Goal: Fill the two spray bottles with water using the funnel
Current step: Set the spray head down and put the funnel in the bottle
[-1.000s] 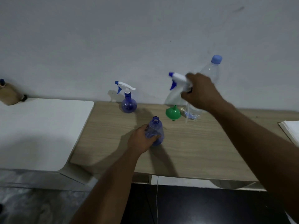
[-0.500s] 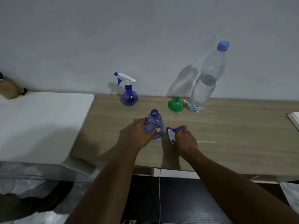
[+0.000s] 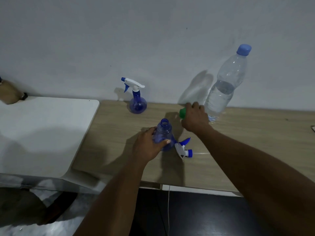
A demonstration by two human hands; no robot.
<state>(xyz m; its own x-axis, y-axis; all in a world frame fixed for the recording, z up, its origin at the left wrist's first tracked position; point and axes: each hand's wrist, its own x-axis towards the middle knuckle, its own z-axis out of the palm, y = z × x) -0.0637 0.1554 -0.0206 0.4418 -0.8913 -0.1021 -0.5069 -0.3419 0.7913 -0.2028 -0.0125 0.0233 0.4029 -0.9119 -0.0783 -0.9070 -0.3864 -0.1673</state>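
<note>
An open blue spray bottle (image 3: pixel 164 132) stands upright on the wooden table (image 3: pixel 238 150), and my left hand (image 3: pixel 148 145) grips its body. Its white and blue spray head (image 3: pixel 183 149) lies on the table just right of it. My right hand (image 3: pixel 194 117) is closed over the green funnel (image 3: pixel 182 113), which is mostly hidden under my fingers. A second blue spray bottle (image 3: pixel 137 101) with its head on stands by the wall. A large clear water bottle (image 3: pixel 225 86) with a blue cap stands right of the funnel, partly filled.
A white table (image 3: pixel 42 130) adjoins the wooden one on the left, with a tan object (image 3: pixel 8 94) at its far corner. A white item (image 3: pixel 313 127) shows at the right edge. A thin cord (image 3: pixel 168 210) hangs below the table front.
My right hand set the spray head down on the table, let go of it, then reached back to the green funnel. My left hand stayed on the open bottle.
</note>
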